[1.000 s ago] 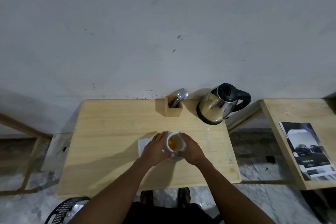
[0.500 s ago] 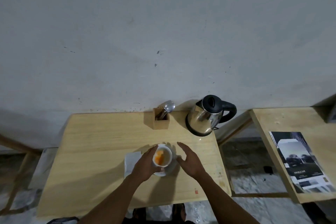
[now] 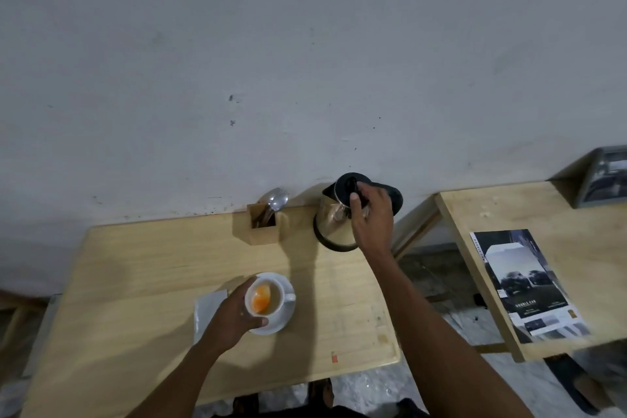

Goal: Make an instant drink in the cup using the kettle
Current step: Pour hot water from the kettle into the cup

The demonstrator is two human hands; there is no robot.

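Observation:
A white cup [image 3: 275,293] with orange powder in it stands on a white saucer [image 3: 285,318] near the front middle of the wooden table [image 3: 135,265]. My left hand [image 3: 227,319] is wrapped round the cup's left side. The steel kettle [image 3: 334,227], with a black lid and handle, stands at the table's back right by the wall. My right hand [image 3: 371,220] lies over the kettle's top, thumb on the lid and palm beside the handle. Its fingers are hidden, so the grip is unclear.
A wooden holder [image 3: 263,231] with spoons [image 3: 278,198] stands left of the kettle. A white paper packet [image 3: 207,307] lies left of the saucer. A second table [image 3: 509,214] to the right, across a gap, carries a magazine [image 3: 529,285] and a framed picture [image 3: 604,176].
My right hand has left the cup and moved back and right onto the kettle. My left hand stays on the cup. My head has moved, shifting the view.

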